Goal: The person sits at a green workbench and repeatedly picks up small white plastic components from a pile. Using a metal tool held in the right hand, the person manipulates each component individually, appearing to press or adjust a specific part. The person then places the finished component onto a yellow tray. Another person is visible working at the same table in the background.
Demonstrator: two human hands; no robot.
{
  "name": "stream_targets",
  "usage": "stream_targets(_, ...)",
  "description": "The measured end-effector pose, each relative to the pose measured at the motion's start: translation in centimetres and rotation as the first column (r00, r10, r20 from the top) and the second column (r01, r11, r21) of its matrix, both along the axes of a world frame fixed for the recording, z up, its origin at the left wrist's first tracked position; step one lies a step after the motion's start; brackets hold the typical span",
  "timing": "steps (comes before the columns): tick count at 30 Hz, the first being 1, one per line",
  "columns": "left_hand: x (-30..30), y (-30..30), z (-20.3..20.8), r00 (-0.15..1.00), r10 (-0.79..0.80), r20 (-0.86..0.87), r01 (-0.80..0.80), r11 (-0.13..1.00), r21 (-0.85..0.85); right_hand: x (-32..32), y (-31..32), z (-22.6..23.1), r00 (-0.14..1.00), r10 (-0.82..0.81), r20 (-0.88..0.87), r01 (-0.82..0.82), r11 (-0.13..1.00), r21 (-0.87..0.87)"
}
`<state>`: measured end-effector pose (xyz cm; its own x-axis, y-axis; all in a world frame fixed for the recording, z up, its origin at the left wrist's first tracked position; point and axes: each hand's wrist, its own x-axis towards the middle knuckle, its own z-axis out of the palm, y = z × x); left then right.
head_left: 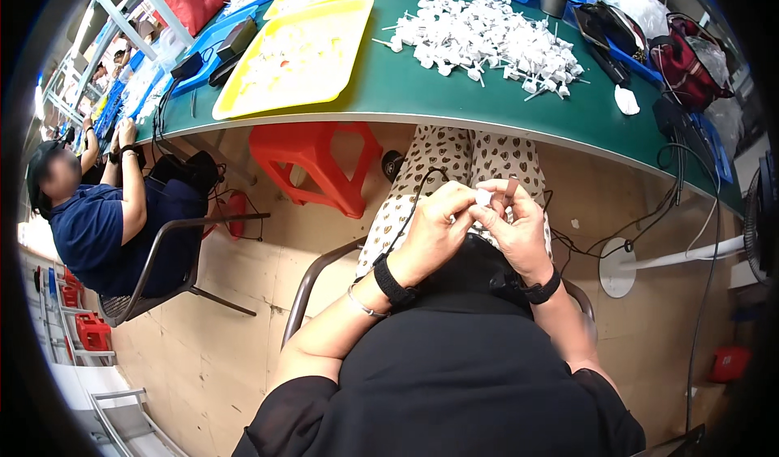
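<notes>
Left hand [438,223]: grip pinched on the part [484,197]
Right hand [517,223]: grip closed on it too
Part: before the surface [391,88]
Pile [487,39]: on the surface
Tray [355,39]: surface's left

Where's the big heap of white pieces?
In the head view, the heap of white pieces is on the green table, to the right of the nearer yellow tray.
</notes>
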<state>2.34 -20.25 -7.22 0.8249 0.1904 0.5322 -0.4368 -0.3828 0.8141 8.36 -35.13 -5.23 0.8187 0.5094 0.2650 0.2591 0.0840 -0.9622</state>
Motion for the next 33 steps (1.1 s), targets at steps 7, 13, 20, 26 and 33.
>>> stream_targets(7,-0.4,0.5,-0.1,0.999,0.011,0.034,-0.014,0.997,0.077,0.2,-0.1,0.2,0.991,0.009,0.131,0.004,0.996,-0.092)
stream_targets(13,-0.6,0.6,-0.2,0.999,0.006,0.033,-0.01,0.994,0.11,0.2,-0.3,1.0,0.993,0.067,0.097,-0.057,0.993,-0.099)
stream_targets(20,-0.6,0.7,-0.3,0.999,-0.016,0.05,0.01,0.992,0.126,0.6,-0.8,1.2,0.991,0.132,-0.032,-0.134,0.988,-0.081)
stream_targets(26,-0.7,0.6,0.2,0.998,0.003,0.063,-0.012,0.99,0.138,0.9,-0.9,0.7,0.974,0.168,-0.154,-0.173,0.985,-0.023)
stream_targets(33,-0.6,0.6,0.0,0.998,0.002,0.066,-0.011,0.99,0.143,1.4,-1.0,0.4,0.954,0.204,-0.219,-0.207,0.978,0.008)
